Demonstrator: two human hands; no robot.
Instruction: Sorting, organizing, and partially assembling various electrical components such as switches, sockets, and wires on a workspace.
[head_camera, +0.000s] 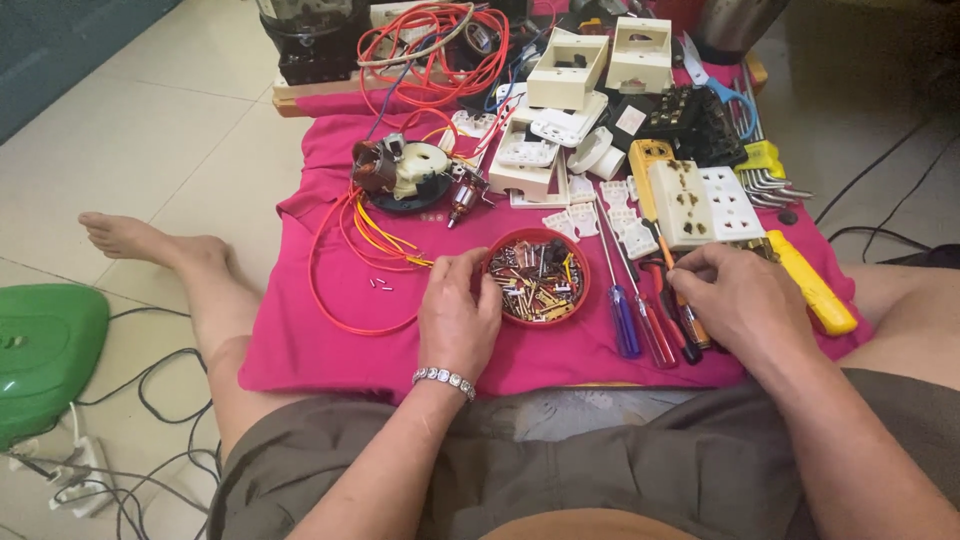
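red dish (537, 277) of loose screws, near cloth's (300, 340) front edge | light, spillable, best gripped by rim | left hand (458, 310) cupped on rim | right hand (728, 295) curled over screwdrivers (650, 320), grip unclear

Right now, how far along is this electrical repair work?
Early to midway, it seems. Done: the motor lies opened up on the pink cloth. In hand: left hand at the red dish of small parts, right hand on the screwdrivers. Left: socket housings lie unassembled.
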